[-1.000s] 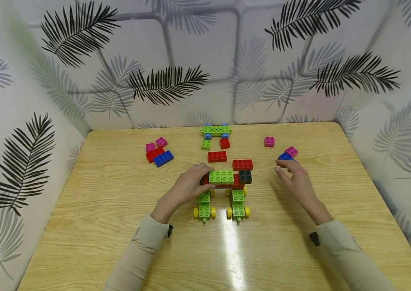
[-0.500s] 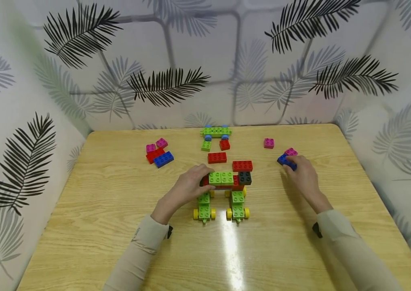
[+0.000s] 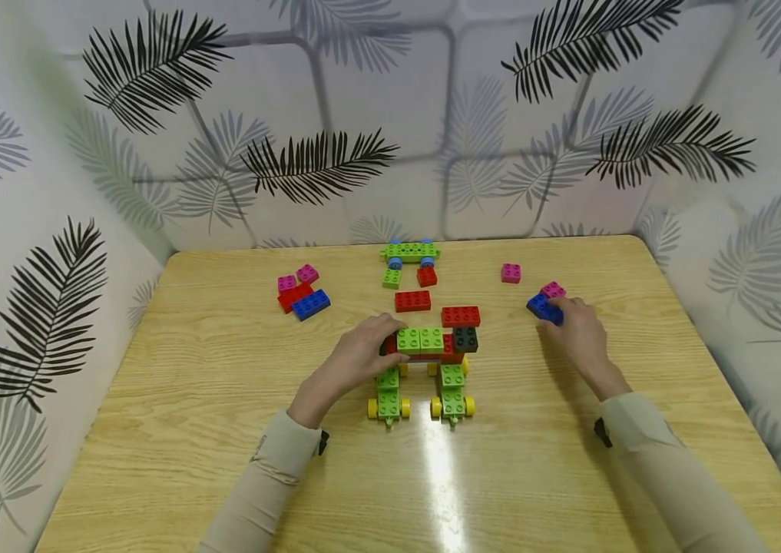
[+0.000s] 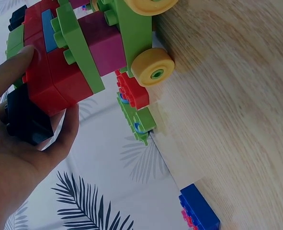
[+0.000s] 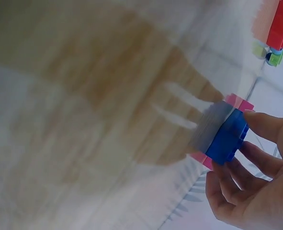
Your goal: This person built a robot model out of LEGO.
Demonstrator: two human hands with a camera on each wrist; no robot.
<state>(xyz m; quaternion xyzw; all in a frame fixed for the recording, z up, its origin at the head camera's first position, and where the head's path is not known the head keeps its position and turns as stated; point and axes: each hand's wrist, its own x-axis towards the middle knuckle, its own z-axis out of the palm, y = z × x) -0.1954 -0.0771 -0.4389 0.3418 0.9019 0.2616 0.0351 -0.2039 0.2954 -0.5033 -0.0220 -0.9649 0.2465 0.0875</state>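
Observation:
My left hand [image 3: 361,349] grips the left end of a toy brick build [image 3: 420,340] standing on yellow wheels. In the left wrist view its fingers and thumb are around red bricks [image 4: 60,81] and a black brick [image 4: 28,117] at that end. Lime green bricks and another black brick [image 3: 464,339] top the build. Over to the right, my right hand [image 3: 580,334] pinches a blue brick [image 3: 542,307] between thumb and fingers. The right wrist view shows the blue brick [image 5: 227,136] low over the tabletop, with pink bricks [image 5: 239,102] behind it.
Behind the build lie red bricks [image 3: 413,300], a small green brick [image 3: 392,277] and a green wheeled base [image 3: 410,252]. At the left is a group of pink, red and blue bricks [image 3: 310,304]. A single pink brick [image 3: 511,273] sits back right. Patterned walls enclose the wooden table [image 3: 224,384].
My right hand has moved rightward onto the blue brick and taken hold of it with thumb and fingers. The left hand keeps its grip on the build.

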